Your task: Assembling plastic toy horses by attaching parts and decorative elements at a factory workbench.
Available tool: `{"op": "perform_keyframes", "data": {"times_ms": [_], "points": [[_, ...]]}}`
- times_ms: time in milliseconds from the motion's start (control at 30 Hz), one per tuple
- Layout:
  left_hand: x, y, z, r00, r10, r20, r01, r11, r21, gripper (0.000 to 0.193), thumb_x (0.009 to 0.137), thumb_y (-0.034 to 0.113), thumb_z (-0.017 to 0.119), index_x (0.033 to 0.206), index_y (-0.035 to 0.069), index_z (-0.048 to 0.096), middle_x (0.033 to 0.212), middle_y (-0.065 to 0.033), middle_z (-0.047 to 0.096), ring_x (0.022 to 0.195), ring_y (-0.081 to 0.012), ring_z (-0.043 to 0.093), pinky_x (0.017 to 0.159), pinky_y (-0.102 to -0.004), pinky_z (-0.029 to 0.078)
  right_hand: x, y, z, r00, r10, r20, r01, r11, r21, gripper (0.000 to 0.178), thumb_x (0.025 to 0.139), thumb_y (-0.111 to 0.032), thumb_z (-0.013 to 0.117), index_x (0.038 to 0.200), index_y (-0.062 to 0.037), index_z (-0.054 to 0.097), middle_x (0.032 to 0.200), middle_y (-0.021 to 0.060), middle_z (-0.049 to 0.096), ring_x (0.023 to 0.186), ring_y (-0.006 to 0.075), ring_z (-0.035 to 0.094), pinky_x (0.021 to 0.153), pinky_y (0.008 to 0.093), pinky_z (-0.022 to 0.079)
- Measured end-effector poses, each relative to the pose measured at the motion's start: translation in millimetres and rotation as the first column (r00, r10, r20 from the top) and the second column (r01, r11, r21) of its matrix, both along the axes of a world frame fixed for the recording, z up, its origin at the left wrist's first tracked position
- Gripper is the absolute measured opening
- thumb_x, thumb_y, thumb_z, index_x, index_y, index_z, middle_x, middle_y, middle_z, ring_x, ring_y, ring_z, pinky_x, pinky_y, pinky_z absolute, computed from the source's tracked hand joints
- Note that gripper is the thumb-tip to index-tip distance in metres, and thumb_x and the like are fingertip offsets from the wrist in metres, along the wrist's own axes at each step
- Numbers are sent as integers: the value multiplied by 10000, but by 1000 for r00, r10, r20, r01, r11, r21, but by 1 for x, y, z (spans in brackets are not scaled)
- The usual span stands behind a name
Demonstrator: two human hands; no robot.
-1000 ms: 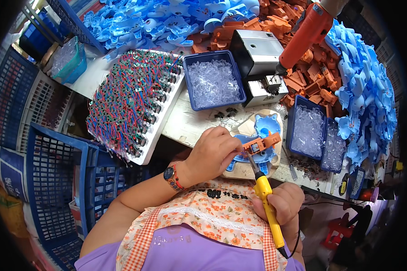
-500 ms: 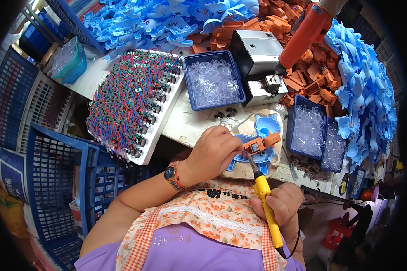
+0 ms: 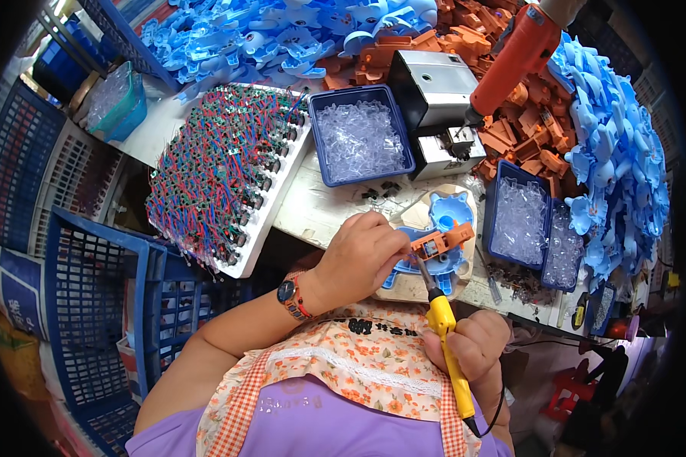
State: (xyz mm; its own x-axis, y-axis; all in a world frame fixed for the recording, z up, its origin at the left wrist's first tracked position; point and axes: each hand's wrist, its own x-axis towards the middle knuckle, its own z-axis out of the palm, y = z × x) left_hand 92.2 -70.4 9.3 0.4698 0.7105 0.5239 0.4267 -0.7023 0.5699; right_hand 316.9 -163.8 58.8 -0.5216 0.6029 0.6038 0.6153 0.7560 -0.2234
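My right hand (image 3: 476,344) is wrapped around a yellow-handled soldering iron (image 3: 451,352) with a black cord. Its metal tip reaches up to an orange plastic part (image 3: 442,242) with a small dark square piece in it. My left hand (image 3: 364,255) comes in from the left, thumb and fingers pinched together at that part's left end; what they hold is hidden. Beneath the orange part lies a light blue animal-shaped shell (image 3: 451,210), set in a pale fixture block (image 3: 465,286) on the bench.
White tray (image 3: 263,240) of wired circuit boards at left; blue bins of clear plastic pieces (image 3: 362,141) (image 3: 517,217) beyond and right. Behind are a metal box (image 3: 438,91), hanging red tool (image 3: 514,61), orange parts (image 3: 503,133) and blue shells (image 3: 613,164). A blue crate (image 3: 95,320) stands lower left.
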Motion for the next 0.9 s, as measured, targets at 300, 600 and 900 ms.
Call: {"op": "perform_keyframes", "data": {"times_ms": [300, 600, 900], "points": [[0, 1, 2, 1000, 5, -21, -4, 1000, 16, 179, 753, 47, 702, 897, 84, 603, 808, -60, 600, 866, -285, 579, 798, -406, 455, 0, -5, -10, 996, -57, -72, 59, 998, 33, 440, 733, -195, 827, 988, -103, 480, 595, 2, 500, 461, 174, 444, 462, 317, 333], [0, 2, 3, 1000, 7, -25, -6, 1000, 10, 181, 747, 44, 702, 893, 84, 604, 811, -53, 609, 851, -278, 578, 778, -398, 457, 3, -6, -7, 995, -56, -88, 54, 998, -16, 477, 701, -182, 843, 1009, -95, 490, 618, 6, 518, 465, 178, 457, 458, 314, 331], [0, 4, 2, 1000, 16, -2, -16, 1000, -14, 167, 740, 32, 706, 872, 81, 615, 798, -57, 610, 802, -267, 577, 762, -398, 452, 20, -9, -12, 968, -12, -249, 0, 999, -51, 423, 710, -111, 766, 1032, -57, 498, 652, 58, 524, 501, 203, 460, 508, 324, 410]]}}
